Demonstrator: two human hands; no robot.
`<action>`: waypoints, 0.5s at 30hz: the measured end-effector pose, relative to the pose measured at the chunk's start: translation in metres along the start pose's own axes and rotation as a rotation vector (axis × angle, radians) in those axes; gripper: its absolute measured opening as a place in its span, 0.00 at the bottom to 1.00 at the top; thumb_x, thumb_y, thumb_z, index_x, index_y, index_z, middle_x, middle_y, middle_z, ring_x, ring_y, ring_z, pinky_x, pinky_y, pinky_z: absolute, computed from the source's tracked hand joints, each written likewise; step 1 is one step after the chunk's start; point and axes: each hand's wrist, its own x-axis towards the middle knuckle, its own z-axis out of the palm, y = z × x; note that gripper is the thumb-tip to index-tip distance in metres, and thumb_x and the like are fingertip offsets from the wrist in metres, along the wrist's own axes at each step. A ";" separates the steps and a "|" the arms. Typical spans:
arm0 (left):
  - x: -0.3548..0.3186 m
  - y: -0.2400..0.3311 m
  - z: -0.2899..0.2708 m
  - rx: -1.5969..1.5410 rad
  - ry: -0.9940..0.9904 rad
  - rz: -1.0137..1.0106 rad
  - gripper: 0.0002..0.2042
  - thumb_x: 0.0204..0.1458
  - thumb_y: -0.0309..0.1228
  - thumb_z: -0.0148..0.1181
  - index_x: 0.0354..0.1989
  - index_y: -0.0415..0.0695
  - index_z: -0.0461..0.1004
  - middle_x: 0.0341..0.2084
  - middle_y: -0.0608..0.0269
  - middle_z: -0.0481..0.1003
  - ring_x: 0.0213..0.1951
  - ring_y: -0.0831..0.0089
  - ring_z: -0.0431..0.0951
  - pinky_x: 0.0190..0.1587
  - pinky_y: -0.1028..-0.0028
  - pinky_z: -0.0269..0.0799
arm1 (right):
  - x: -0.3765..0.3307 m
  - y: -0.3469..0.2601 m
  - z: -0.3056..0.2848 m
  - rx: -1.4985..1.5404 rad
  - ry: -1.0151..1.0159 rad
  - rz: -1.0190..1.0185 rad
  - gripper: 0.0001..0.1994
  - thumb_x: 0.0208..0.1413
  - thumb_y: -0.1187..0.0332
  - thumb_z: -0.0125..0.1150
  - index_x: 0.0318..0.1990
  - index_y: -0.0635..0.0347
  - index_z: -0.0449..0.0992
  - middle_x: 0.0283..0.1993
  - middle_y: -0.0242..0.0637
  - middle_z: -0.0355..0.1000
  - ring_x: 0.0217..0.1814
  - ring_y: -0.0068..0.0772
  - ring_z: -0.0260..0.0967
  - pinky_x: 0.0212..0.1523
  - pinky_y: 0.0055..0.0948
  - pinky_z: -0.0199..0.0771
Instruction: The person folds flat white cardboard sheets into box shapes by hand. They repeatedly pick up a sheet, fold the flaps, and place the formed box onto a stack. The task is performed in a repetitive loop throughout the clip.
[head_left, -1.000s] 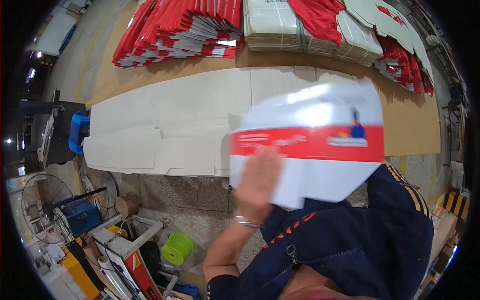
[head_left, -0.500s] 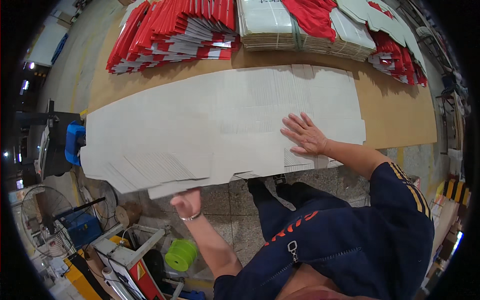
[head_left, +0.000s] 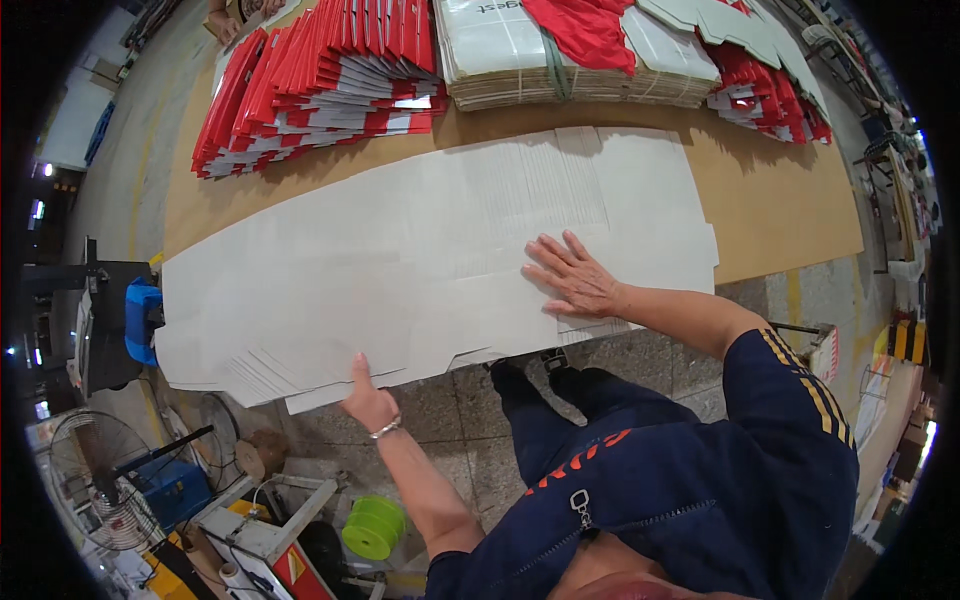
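Flat white cardboard sheets (head_left: 330,290) lie fanned and overlapping along the near side of the table. My left hand (head_left: 370,403) pinches the near edge of one sheet toward the left, its thumb lying on top and its fingers hidden beneath. A metal band circles that wrist. My right hand (head_left: 580,282) rests palm down on the sheets right of the middle, fingers spread and holding nothing. Parallel stepped edges of stacked sheets show close to both hands.
Brown board (head_left: 790,215) covers the table. Along its far side stand red-and-white folded boxes (head_left: 330,80), a strapped stack of white cardboard (head_left: 585,85) and a red cloth (head_left: 585,35). Another person's hands (head_left: 235,22) show at far left. A fan (head_left: 95,470) and green spool (head_left: 373,527) stand below.
My left thumb has come over the sheet's near edge, where the hand was open below it before. My right hand has slid slightly left. Another person's hands have appeared at far left.
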 end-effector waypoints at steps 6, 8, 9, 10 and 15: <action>-0.132 0.075 0.104 0.761 -0.750 0.721 0.22 0.52 0.25 0.50 0.58 0.43 0.68 0.60 0.49 0.63 0.61 0.58 0.65 0.57 0.63 0.66 | -0.020 0.009 -0.001 -0.088 -0.019 0.025 0.35 0.56 0.44 0.46 0.68 0.50 0.51 0.74 0.44 0.37 0.76 0.46 0.29 0.71 0.53 0.22; -0.168 0.071 0.130 1.049 -0.924 1.067 0.26 0.51 0.28 0.50 0.62 0.51 0.64 0.65 0.57 0.57 0.65 0.54 0.59 0.58 0.49 0.61 | -0.013 0.005 -0.002 -0.079 -0.020 -0.013 0.35 0.57 0.44 0.46 0.68 0.49 0.51 0.74 0.43 0.37 0.76 0.45 0.29 0.71 0.53 0.22; -0.191 0.054 0.141 1.095 -0.938 1.127 0.26 0.52 0.28 0.49 0.63 0.53 0.62 0.65 0.58 0.56 0.65 0.51 0.57 0.58 0.43 0.58 | -0.021 0.009 -0.006 -0.096 -0.038 0.002 0.35 0.57 0.44 0.46 0.68 0.49 0.51 0.74 0.43 0.37 0.76 0.45 0.29 0.71 0.53 0.22; -0.207 0.046 0.148 1.070 -0.951 1.102 0.26 0.52 0.29 0.48 0.63 0.53 0.62 0.64 0.57 0.58 0.65 0.50 0.57 0.58 0.43 0.57 | -0.024 0.009 -0.007 -0.097 -0.046 0.001 0.35 0.57 0.44 0.46 0.68 0.49 0.51 0.74 0.43 0.37 0.76 0.45 0.28 0.71 0.52 0.22; -0.186 0.049 0.133 1.058 -0.843 1.049 0.25 0.52 0.27 0.48 0.62 0.53 0.65 0.65 0.60 0.58 0.65 0.52 0.57 0.59 0.45 0.57 | -0.022 0.013 0.001 -0.078 -0.023 -0.015 0.34 0.57 0.44 0.45 0.68 0.48 0.51 0.74 0.42 0.37 0.76 0.44 0.28 0.72 0.51 0.22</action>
